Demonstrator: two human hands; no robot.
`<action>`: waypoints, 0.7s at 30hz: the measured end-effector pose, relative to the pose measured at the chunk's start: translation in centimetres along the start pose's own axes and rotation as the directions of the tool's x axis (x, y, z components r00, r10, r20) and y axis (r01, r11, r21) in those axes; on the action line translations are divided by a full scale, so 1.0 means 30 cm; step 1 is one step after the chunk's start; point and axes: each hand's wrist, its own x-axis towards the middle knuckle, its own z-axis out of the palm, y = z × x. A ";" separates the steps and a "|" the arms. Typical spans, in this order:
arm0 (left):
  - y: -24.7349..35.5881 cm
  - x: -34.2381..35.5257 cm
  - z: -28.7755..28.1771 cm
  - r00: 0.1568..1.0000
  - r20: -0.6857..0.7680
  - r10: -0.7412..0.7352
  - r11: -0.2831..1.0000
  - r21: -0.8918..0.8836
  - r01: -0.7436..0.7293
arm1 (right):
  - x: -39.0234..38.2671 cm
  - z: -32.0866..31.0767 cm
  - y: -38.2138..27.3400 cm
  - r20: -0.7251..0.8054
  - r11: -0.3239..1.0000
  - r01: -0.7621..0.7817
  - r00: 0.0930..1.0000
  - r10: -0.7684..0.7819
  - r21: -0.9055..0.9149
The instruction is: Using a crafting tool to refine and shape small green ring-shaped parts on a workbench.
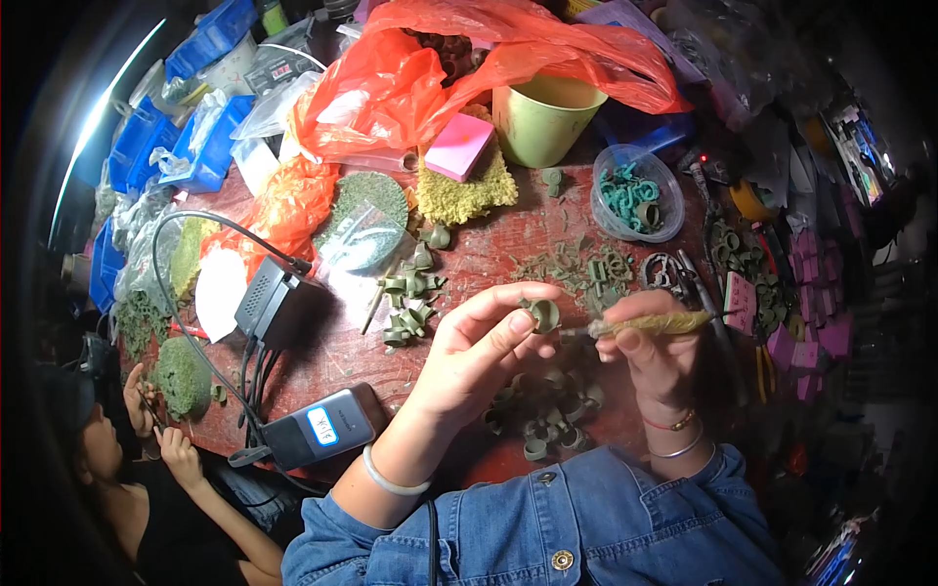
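My left hand (479, 337) pinches a small olive-green ring-shaped piece (544, 313) between thumb and fingers, above the middle of the table. Facing it, my right hand (653, 356) is closed round a thin-tipped tool (664, 322) with a yellowish wrapped handle. The tool's narrow tip points left at the ring piece; whether they touch I cannot tell. Below my hands lies a loose heap of similar green ring pieces (552, 415). More green pieces (410, 293) lie in a cluster to the left, and thin green scraps (596, 273) are scattered beyond my right hand.
A clear round tub (674, 200) holds teal pieces. Behind are a pale green bucket (523, 137), a pink block (459, 146) and red plastic bags (391, 88). Cabled black devices (269, 303) and a power bank (318, 427) sit left. Another person's hands (176, 451) work at lower left.
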 end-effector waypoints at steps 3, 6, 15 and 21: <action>-0.002 -0.001 0.008 0.999 -0.024 0.028 0.999 0.027 -0.027 | 0.006 0.022 0.014 -0.060 0.991 0.066 0.995 -0.073 -0.117; -0.003 -0.002 0.001 0.999 -0.051 0.013 1.000 0.012 -0.012 | 0.000 -0.004 0.005 0.070 1.000 0.000 0.998 0.002 -0.027; -0.009 0.004 -0.026 0.997 0.070 0.029 0.997 -0.070 -0.024 | -0.001 0.003 0.042 0.057 0.997 0.027 0.998 -0.031 0.075; -0.008 0.000 -0.028 0.997 0.079 0.006 0.996 -0.088 0.001 | 0.008 -0.001 0.039 0.069 0.996 -0.021 0.998 0.015 0.086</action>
